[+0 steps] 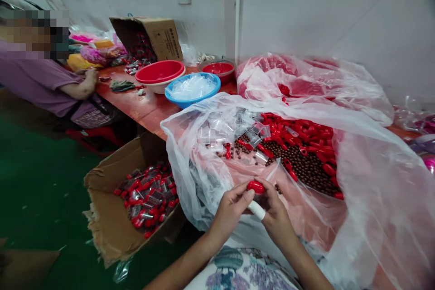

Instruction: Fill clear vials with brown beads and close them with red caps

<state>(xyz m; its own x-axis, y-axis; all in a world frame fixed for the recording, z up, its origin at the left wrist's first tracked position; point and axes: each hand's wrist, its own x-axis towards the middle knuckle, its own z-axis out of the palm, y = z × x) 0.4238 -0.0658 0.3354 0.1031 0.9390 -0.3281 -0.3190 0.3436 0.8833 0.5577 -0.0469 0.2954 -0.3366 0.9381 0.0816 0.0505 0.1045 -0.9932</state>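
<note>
Between my two hands is a small container with a glossy red cap (255, 186); its lower part is mostly hidden by fingers. My left hand (228, 210) pinches it from the left, thumb near the cap. From the other side, my right hand (277, 215) closes round it, with a white wrap (257, 210) on its thumb. Just beyond lies a clear plastic sheet bearing brown beads (299, 163), a heap of red plastic scoop-like pieces (306, 136) and clear plastic cases (217, 131).
At lower left, a cardboard box (102, 208) holds many red-capped clear containers (152, 199). A blue basin (193, 99), a red basin (159, 71) and a tipped carton (166, 38) stand along the table. Another person (44, 81) sits at left. Plastic bags (360, 86) line the wall.
</note>
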